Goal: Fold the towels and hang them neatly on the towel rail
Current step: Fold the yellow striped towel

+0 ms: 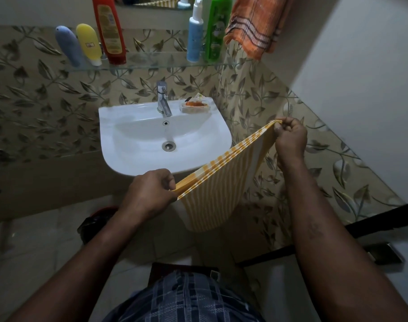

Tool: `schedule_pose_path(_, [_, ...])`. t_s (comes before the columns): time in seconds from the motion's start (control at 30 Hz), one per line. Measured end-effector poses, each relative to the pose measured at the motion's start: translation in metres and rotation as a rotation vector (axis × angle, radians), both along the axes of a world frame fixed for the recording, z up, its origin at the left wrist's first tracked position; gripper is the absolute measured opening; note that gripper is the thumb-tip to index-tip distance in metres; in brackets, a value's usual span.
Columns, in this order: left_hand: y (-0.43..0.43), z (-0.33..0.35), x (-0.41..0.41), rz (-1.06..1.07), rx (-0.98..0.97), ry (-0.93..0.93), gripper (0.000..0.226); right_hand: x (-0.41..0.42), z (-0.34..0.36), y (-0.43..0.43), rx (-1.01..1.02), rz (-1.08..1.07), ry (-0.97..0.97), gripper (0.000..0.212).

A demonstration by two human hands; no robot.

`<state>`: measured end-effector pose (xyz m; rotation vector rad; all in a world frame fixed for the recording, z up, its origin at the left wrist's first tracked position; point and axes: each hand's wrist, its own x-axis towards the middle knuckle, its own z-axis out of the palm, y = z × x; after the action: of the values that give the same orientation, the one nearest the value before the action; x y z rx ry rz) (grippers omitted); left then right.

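**Stretching a folded towel taut in front of the sink**

Holding the striped towel (212, 194), yellow and white and folded into several layers, by its top edge in mid-air, just in front of the white sink (133, 159) and off to its right. Pinching the nearer, lower corner with the left hand (149, 194), thumb and curled fingers closed tight on the stacked folds. Pinching the farther, higher corner with the right hand (290, 140), fingertips clamped on the bunched edge, close to the leaf-patterned wall tiles (256, 108). Pulled straight between the two grips, sloping upward from left to right, with the rest hanging below in a rounded drape.

Behind, at the back of the sink, a chrome tap (163, 101), with a soap dish (195, 105) just beside it on the right. Higher up, a glass shelf (152, 59) carrying a blue tube (68, 45), a yellow tube (89, 44), a red bottle (109, 29), a pale blue pump bottle (195, 36) and a green bottle (217, 29). At the top right, an orange towel (254, 26) with dark stripes hanging by the wall corner, possibly from a rail, though cut off there by the frame edge.
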<state>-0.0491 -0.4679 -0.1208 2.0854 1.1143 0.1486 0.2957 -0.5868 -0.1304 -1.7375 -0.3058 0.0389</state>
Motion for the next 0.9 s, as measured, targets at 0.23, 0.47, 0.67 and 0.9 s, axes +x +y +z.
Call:
schedule_pose_path(0.23, [-0.002,0.002,-0.009,-0.21,0.009,-0.189,0.027,0.006,0.0,-0.001,-0.029,-0.081,0.001,0.018])
schedule_pose_path(0.47, [-0.003,-0.002,-0.008,-0.335,0.177,-0.19,0.038,0.007,0.005,0.0,-0.054,-0.114,-0.026,0.018])
schedule_pose_path(0.67, [0.0,-0.005,-0.002,-0.305,0.214,-0.054,0.041,0.003,0.006,0.001,-0.064,-0.088,-0.053,0.017])
schedule_pose_path(0.9, [-0.005,-0.003,0.003,-0.435,0.232,0.074,0.027,0.001,0.007,0.007,-0.087,-0.091,-0.052,0.016])
